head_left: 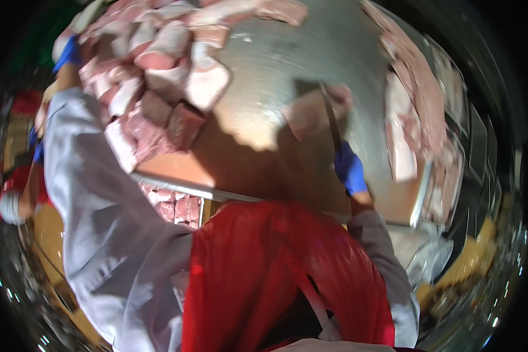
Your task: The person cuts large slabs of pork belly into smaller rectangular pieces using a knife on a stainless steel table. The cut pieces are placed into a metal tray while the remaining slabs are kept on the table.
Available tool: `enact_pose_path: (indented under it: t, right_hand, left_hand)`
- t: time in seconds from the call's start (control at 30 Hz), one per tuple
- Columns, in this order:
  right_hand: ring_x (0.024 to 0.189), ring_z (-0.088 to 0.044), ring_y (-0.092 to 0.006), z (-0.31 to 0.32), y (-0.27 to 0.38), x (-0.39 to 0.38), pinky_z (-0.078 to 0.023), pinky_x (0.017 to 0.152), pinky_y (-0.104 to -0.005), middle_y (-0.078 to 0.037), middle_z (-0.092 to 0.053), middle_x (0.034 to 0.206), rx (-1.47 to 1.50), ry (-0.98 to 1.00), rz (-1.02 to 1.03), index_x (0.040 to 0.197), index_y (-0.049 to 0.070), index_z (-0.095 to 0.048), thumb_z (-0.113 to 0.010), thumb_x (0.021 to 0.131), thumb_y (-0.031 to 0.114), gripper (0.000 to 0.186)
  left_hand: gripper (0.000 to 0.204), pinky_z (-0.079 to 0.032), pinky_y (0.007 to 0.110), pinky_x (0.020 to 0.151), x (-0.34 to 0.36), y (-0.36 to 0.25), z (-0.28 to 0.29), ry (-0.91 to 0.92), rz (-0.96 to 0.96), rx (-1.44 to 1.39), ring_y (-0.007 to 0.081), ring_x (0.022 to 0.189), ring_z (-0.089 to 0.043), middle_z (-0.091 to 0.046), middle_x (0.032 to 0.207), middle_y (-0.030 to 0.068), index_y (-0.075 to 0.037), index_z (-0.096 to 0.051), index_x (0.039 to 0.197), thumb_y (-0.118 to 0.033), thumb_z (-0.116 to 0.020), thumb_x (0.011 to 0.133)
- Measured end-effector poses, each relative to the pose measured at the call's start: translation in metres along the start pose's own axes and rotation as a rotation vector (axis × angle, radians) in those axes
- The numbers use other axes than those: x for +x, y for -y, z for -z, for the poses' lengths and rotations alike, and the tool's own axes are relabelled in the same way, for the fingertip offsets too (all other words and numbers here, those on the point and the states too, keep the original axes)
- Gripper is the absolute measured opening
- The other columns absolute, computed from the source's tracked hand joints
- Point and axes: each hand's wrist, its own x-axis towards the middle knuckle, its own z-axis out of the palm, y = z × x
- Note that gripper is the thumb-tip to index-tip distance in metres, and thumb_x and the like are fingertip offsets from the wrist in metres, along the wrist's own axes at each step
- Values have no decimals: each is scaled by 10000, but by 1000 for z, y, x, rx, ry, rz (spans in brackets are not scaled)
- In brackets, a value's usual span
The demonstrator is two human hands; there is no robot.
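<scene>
Raw meat point(161, 50) lies on a broad metal table point(264, 64), heaped at the left with pale fat and pink cut faces showing. A red apron point(240, 270) covers the person's front at the near edge. Long strips point(419, 88) run along the table's right side. Below the near edge, at left, are smaller chunks point(185, 208). One separate piece point(305, 114) lies right of the middle. The left hand point(68, 54), blue-gloved, is at the heap's outer left edge; I cannot tell whether its fingers grip anything. The right hand point(349, 169), also blue-gloved, has its fingers wrapped around a narrow knife point(332, 120), whose blade crosses that separate piece.
</scene>
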Motion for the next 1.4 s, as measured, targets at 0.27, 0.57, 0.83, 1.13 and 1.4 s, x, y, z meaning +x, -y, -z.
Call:
enact_pose_path:
  t: [0.27, 0.57, 0.83, 1.13, 1.4]
  right_hand:
    - [699, -631, -456, 6, -24, 3, -495, 622, -561, -248, -638, 751, -109, 9, 16, 1040, 46, -489, -498, 925, 161, 163]
    - [716, -634, -449, 17, -29, 12, -497, 633, -553, -232, -643, 754, -44, -31, -46, 1073, 53, -467, -493, 939, 176, 183]
    - [771, -636, -466, 26, -30, 33, -494, 690, -568, -251, -657, 823, -10, 57, 75, 1065, 28, -479, -443, 937, 162, 189]
    - [854, -671, -425, 57, -19, 27, -509, 761, -534, -226, -688, 929, -101, 252, 42, 1075, -3, -512, -352, 954, 130, 241]
    - [893, -678, -419, 20, -5, 92, -529, 793, -508, -253, -681, 947, 20, 83, 142, 1054, -15, -547, -394, 954, 166, 257]
  left_hand:
    - [734, -424, 454, 1030, -4, 5, -96, 149, 118, 484, 373, 1242, -525, -559, 1330, 218, -63, -571, 1300, -572, -614, 773]
    - [732, -462, 417, 974, -231, -168, -82, -66, -751, -283, 399, 1062, -604, -625, 1118, 262, 83, -553, 1214, -439, -785, 756]
    - [938, -436, 503, 928, -604, -329, -44, 937, -654, -131, 360, 1100, -553, -560, 1181, 172, -34, -460, 1256, -536, -831, 556]
    - [905, -421, 497, 949, -614, -333, -43, 842, -741, -11, 360, 1122, -539, -539, 1209, 191, -20, -453, 1271, -520, -796, 598]
    - [918, -451, 484, 925, -618, -344, -44, 872, -725, 38, 359, 1101, -541, -553, 1183, 192, -21, -483, 1243, -537, -834, 569]
